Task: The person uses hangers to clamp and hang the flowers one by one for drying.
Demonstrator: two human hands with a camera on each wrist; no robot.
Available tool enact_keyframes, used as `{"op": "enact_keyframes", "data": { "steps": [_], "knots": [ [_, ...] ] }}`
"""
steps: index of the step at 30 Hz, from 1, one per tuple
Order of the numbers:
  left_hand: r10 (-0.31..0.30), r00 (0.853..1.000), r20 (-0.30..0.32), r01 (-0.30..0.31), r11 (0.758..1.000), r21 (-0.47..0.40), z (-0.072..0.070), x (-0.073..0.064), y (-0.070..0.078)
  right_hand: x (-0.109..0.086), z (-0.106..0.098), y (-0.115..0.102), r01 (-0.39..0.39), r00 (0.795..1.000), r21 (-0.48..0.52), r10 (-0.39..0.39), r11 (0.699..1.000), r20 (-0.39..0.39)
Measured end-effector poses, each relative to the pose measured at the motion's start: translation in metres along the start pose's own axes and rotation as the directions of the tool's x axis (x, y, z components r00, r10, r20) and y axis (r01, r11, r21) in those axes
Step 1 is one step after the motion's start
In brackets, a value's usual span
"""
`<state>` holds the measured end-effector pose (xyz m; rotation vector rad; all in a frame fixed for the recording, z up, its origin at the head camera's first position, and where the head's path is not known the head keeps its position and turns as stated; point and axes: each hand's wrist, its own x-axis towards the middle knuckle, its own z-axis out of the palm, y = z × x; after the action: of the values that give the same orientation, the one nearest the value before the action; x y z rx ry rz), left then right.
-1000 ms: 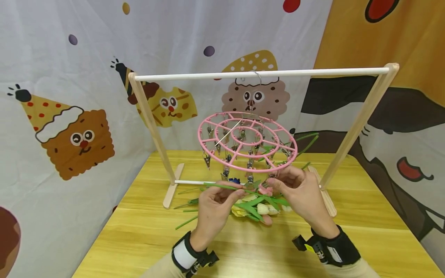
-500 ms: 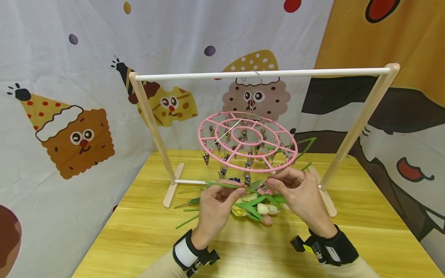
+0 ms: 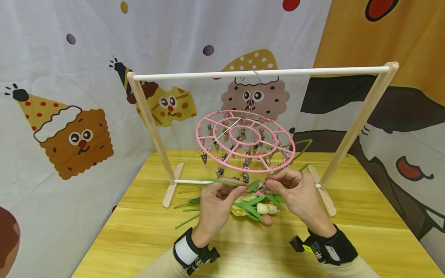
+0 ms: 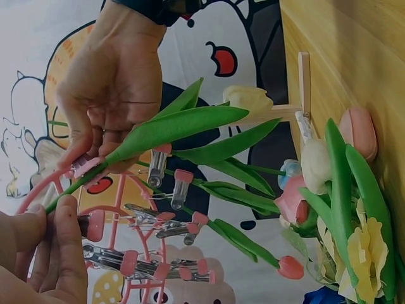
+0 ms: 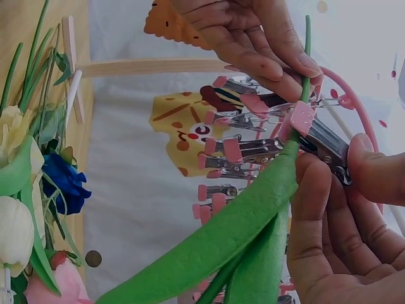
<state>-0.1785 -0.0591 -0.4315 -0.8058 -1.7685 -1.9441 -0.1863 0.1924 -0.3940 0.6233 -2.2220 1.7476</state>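
Observation:
My left hand pinches the thin green stem of an artificial flower between thumb and fingers. Broad green leaves spread from this stem on the side of my right hand. That hand pinches the metal arms of a clip, whose pink tips sit over the stem just above the leaves. The clip belongs to a round pink drying hanger. From its rings hang several other pink-tipped metal clips, and a red tulip hangs among them.
A wooden stand holds the hanger by a hook on its white top rod. Beneath, on the wooden table, lies a pile of artificial flowers, with yellow petals, a blue rose and white tulips. A patterned cloth hangs behind.
My right hand has brought the clip slightly left and down towards the stem. The pink hanger has shifted a little left. My left hand stays almost where it was, gripping the stem.

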Motion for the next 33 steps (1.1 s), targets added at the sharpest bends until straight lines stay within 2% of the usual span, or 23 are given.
{"op": "enact_keyframes", "data": {
  "steps": [4,12,19,23,28,33],
  "knots": [
    [-0.004,1.0,0.006,0.004,1.0,0.013,0.0,0.001,0.0,0.0,0.002,0.001,0.001,1.0,0.02,-0.001,1.0,0.015],
    [-0.022,1.0,0.019,0.022,1.0,-0.001,-0.002,0.0,-0.001,-0.002,0.001,0.005,-0.015,0.999,-0.038,0.016,0.999,0.033],
    [0.002,0.999,0.048,-0.001,1.0,-0.009,-0.004,0.0,-0.002,-0.002,-0.003,0.006,-0.028,0.999,-0.037,0.029,0.999,0.037],
    [-0.02,0.998,0.056,0.017,0.999,0.045,-0.005,-0.003,-0.003,-0.003,-0.005,0.006,-0.06,0.998,-0.062,0.062,0.996,0.026],
    [-0.049,0.994,0.095,0.039,0.994,0.103,-0.01,-0.008,-0.005,-0.004,-0.008,0.01,-0.038,0.999,-0.086,0.038,0.996,-0.007],
    [-0.063,0.991,0.12,0.044,0.987,0.152,-0.017,-0.013,-0.01,-0.003,-0.014,0.012,-0.051,0.999,-0.091,0.049,0.995,-0.022]
  ]
}}
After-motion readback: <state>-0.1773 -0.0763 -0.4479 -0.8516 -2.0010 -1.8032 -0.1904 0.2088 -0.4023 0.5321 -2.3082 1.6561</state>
